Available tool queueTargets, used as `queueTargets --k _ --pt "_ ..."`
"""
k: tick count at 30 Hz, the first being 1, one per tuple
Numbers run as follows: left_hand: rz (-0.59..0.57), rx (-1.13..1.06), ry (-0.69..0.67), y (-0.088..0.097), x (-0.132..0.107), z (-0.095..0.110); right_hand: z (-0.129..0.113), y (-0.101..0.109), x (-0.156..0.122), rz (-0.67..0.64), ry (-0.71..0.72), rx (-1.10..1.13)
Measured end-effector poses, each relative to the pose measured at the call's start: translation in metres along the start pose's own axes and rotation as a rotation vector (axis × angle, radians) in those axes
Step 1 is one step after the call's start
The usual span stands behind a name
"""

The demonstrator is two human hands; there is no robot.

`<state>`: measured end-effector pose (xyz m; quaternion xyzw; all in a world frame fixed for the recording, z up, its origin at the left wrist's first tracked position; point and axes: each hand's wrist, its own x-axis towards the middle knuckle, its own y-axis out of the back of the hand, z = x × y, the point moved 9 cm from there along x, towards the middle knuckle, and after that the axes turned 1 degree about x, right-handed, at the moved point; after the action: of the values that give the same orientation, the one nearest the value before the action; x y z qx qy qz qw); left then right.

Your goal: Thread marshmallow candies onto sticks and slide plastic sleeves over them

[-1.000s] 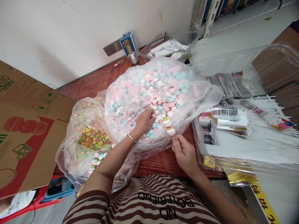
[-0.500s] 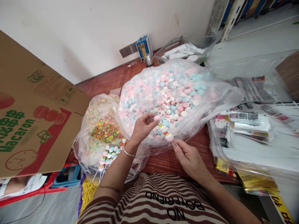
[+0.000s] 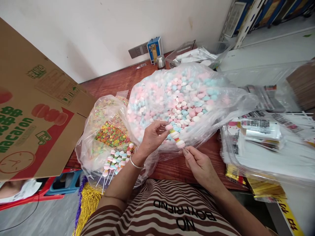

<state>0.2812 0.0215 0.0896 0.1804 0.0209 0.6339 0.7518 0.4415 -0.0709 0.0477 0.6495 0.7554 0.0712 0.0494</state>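
Observation:
My right hand [image 3: 198,164] pinches the lower end of a candy skewer [image 3: 175,135], threaded with pale marshmallow pieces and yellow and red gummy rings. At the skewer's upper end, the thumb and forefinger of my left hand [image 3: 154,136] are closed on a pink marshmallow [image 3: 168,127]. Just behind both hands lies a big clear bag of pink, white and blue marshmallows [image 3: 183,113]. To the left, another clear bag holds small colourful gummy rings [image 3: 112,134]. Several finished-looking skewers [image 3: 116,160] with white sticks rest on its near side.
A cardboard box [image 3: 36,108] stands at the left. On the right, a clear plastic bin [image 3: 227,160] holds printed wrappers. Toward the wall are a blue box [image 3: 155,49], a metal cup [image 3: 160,61] and a clear tray [image 3: 172,62] of white packets. The wooden table [image 3: 169,170] shows in front.
The pink marshmallow in my left hand has come up against the skewer's upper end; before, it was slightly apart. My right hand keeps its hold. The camera view has shifted slightly.

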Motion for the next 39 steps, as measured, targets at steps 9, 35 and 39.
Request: queueTargets --k 9,35,39 --pt "-0.015 0.105 -0.172 -0.003 -0.003 0.018 0.001 -0.001 0.0 -0.015 -0.067 0.008" --pt "0.431 -0.979 0.407 -0.028 -0.006 -0.028 -0.028 -0.029 0.005 0.201 0.345 -0.309" --pt "0.305 -0.976 0.303 -0.032 -0.003 -0.014 -0.028 -0.03 0.005 0.182 0.331 -0.328"
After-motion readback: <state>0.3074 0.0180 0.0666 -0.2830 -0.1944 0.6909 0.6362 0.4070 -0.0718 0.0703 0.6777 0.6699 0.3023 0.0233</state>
